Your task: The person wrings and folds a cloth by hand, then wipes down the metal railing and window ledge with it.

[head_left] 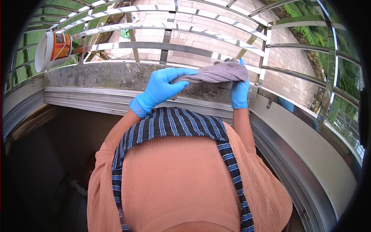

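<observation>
Grey cloth (216,73) is bunched into a long roll, held up over the concrete ledge (116,75) at the window, just in front of the steel grille bars (174,46). Left hand (160,91), blue glove, has its fingers closed over the cloth's left end, thumb underneath. Right hand (240,91), also blue-gloved, grips the right end from below, fingers wrapped up into the fabric; fingertips mostly hidden by the cloth. Cloth spans between both hands, sagging slightly at the left, and looks clear of the ledge, though contact can't be ruled out at the right end. Ledge surface is stained and mottled. White tub with orange label (52,50) lies on its side at the far left, wedged at the grille, well apart from the hands. Below the ledge runs a metal window track (96,101). Person wears an orange top (181,181) with a blue checked apron (174,123).
</observation>
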`<state>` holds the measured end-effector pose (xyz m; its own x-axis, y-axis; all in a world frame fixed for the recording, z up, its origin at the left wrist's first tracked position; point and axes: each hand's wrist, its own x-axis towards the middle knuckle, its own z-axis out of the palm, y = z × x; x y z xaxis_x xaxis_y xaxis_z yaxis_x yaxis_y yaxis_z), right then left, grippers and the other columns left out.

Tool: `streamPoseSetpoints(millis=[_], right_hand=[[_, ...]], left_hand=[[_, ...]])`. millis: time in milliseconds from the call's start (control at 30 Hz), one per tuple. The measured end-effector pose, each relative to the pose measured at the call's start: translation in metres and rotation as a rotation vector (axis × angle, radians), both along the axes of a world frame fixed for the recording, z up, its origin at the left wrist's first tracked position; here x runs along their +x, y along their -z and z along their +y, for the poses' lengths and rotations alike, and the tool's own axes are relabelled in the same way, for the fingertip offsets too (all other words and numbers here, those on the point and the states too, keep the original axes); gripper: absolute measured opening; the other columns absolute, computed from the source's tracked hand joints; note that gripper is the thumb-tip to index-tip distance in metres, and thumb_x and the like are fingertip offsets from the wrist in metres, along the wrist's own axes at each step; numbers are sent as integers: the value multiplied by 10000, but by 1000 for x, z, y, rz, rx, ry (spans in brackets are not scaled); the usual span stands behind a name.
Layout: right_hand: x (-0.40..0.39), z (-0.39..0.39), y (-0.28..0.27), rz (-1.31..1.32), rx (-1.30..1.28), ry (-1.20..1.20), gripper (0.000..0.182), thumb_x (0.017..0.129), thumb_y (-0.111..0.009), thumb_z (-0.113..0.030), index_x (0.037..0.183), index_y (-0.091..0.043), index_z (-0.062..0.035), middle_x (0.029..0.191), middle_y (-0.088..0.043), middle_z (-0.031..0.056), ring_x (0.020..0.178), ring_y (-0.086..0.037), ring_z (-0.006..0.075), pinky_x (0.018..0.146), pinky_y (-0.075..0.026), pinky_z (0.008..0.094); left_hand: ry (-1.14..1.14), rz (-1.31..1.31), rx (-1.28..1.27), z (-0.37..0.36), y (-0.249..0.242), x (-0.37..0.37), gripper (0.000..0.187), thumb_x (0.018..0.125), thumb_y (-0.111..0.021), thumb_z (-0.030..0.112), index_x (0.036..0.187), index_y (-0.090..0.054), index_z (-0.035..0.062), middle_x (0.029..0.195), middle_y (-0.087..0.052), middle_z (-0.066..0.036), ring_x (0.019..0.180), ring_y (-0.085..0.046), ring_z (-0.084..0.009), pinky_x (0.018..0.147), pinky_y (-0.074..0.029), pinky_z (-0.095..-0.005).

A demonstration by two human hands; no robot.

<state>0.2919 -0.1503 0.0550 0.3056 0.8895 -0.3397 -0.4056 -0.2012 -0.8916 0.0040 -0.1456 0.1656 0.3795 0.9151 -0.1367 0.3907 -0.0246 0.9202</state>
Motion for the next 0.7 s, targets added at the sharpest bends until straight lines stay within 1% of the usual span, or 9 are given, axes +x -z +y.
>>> streamPoseSetpoints(millis=[33, 67, 133, 200, 333, 367, 467, 633, 700], right_hand=[[-1, -2, -12, -1, 8, -26, 376, 1006, -399, -213, 1319, -500, -32, 1206, -601, 68, 1130, -540, 194, 1013, -405, 319], [3, -4, -19, -180, -69, -140, 409, 950, -512, -173, 1346, -499, -67, 1216, -600, 45, 1047, -563, 146, 958, -437, 276], [5, 6, -36, -486, -58, -487, 428, 892, -580, -179, 1310, -547, -92, 1168, -621, 40, 978, -578, 134, 889, -469, 268], [-1, 27, -38, -425, -72, -682, 438, 872, -599, -173, 1302, -557, -100, 1214, -610, 53, 1024, -570, 124, 900, -467, 272], [-19, 72, 9, -272, -74, -943, 461, 864, -610, -194, 1312, -548, -99, 1240, -607, 63, 1063, -562, 128, 932, -448, 275], [-30, 77, 32, -327, 113, -907, 453, 850, -625, -282, 1262, -585, -99, 1125, -646, 59, 973, -586, 145, 862, -467, 282], [-43, 88, 60, -433, 71, -890, 458, 863, -620, -305, 1272, -577, -101, 1117, -651, 74, 997, -591, 166, 903, -449, 289], [-61, 60, 58, -407, 74, -664, 591, 846, -632, -406, 1329, -509, -90, 1250, -593, 138, 1140, -572, 259, 978, -420, 337], [-74, 47, 53, -598, 115, -712, 650, 826, -645, -413, 1355, -467, -79, 1265, -576, 153, 1142, -567, 278, 974, -425, 348]], left_hand=[[-114, -131, -168, 0, -10, -5, 328, 808, -649, 130, 1134, -675, 109, 893, -696, -50, 758, -635, -101, 711, -519, -256], [-251, -250, -330, 5, -41, -6, 331, 812, -562, 63, 1120, -647, -19, 1095, -662, -92, 998, -601, -146, 915, -461, -286], [-404, -460, -340, 14, -49, -21, 338, 827, -526, 72, 1122, -624, -60, 1099, -650, -136, 986, -614, -162, 901, -481, -285], [-461, -679, -399, 27, -77, -18, 472, 808, -492, 111, 1233, -524, -93, 1184, -594, -184, 1052, -596, -211, 950, -463, -322], [-519, -898, -533, 39, -108, 3, 522, 848, -494, 166, 1314, -454, -66, 1288, -531, -175, 1174, -521, -246, 1048, -375, -370], [-547, -938, -556, 39, -112, 8, 523, 863, -491, 178, 1325, -445, -61, 1306, -519, -171, 1199, -503, -251, 1066, -355, -380], [-559, -1071, -553, 39, -117, 12, 507, 902, -481, 216, 1336, -447, -42, 1317, -520, -157, 1223, -484, -246, 1092, -316, -386], [-346, -1256, -538, 40, -128, -6, 497, 937, -482, 276, 1328, -454, -28, 1326, -518, -153, 1222, -490, -254, 1099, -308, -393], [-282, -1262, -486, 38, -132, -7, 505, 935, -486, 281, 1329, -449, -31, 1322, -519, -155, 1218, -494, -258, 1097, -313, -398]])
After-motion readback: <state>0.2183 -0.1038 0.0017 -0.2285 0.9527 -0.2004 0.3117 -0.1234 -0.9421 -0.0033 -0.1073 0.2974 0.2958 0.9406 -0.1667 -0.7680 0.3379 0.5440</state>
